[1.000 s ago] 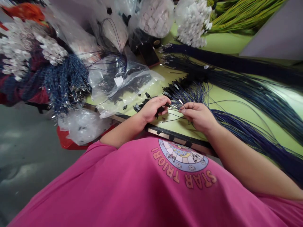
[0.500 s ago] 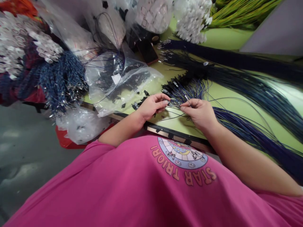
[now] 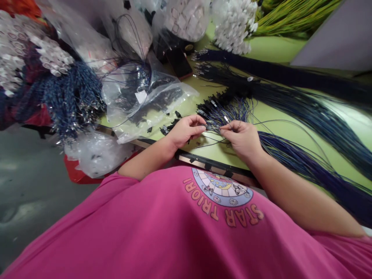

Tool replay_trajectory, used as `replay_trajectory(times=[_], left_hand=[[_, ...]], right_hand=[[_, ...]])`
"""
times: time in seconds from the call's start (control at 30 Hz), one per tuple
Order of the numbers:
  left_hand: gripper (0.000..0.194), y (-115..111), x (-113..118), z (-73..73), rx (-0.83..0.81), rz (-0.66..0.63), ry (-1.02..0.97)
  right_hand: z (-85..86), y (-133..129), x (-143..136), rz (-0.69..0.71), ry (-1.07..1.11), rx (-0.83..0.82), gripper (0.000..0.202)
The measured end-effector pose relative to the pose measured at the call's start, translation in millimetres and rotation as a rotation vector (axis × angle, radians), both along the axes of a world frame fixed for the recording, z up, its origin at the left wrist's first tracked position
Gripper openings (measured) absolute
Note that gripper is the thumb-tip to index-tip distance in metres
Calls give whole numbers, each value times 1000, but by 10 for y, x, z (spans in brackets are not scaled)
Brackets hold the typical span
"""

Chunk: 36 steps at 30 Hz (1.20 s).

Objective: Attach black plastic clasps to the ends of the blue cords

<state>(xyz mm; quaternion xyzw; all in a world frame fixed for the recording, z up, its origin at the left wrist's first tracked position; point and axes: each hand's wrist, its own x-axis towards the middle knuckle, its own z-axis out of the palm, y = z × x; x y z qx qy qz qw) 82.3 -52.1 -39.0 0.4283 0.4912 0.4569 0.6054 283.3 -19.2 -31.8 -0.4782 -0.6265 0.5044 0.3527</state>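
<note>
My left hand [image 3: 188,131] pinches a small dark connector [image 3: 207,127] between thumb and fingertips, close to the table's front edge. Just to its right, the thumb and forefinger of my right hand [image 3: 240,137] are closed on a thin wire, whose end is too small to make out. Behind both hands lies a pile of blue wires [image 3: 240,108] with black connectors [image 3: 209,104] at their left ends. Several loose black connectors [image 3: 165,130] rest beside my left hand.
Clear plastic bags [image 3: 128,89] and a dark phone [image 3: 178,63] lie at the back left. Long dark wire bundles [image 3: 316,100] cross the green table [image 3: 276,48] on the right. Blue twisted wires [image 3: 72,93] hang over the left edge above a red container [image 3: 76,170].
The whole view has shifted slightly. My right hand's fingers have drawn together a little around the wire; my left hand keeps its pinch.
</note>
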Motion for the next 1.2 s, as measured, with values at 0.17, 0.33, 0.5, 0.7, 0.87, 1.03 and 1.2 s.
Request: replay_trajectory(times=[0.17, 0.33, 0.5, 0.7, 0.87, 1.03, 1.2], left_hand=[[21, -17, 99, 31, 57, 32, 201], [19, -9, 114, 29, 79, 41, 245], [17, 24, 51, 20, 56, 145, 135], [14, 61, 16, 37, -1, 215, 93], [21, 57, 8, 12, -12, 201, 44], [27, 31, 35, 3, 22, 105, 16], [28, 13, 60, 13, 13, 71, -13]], right_hand=[[-21, -24, -27, 93, -84, 78, 9], [-57, -13, -33, 121, -87, 29, 11], [-79, 25, -21, 115, 42, 8, 20], [-39, -6, 18, 109, -87, 243, 12], [-10, -37, 38, 83, -124, 471, 10], [-16, -33, 35, 102, -161, 477, 10], [-29, -23, 26, 105, -166, 453, 8]])
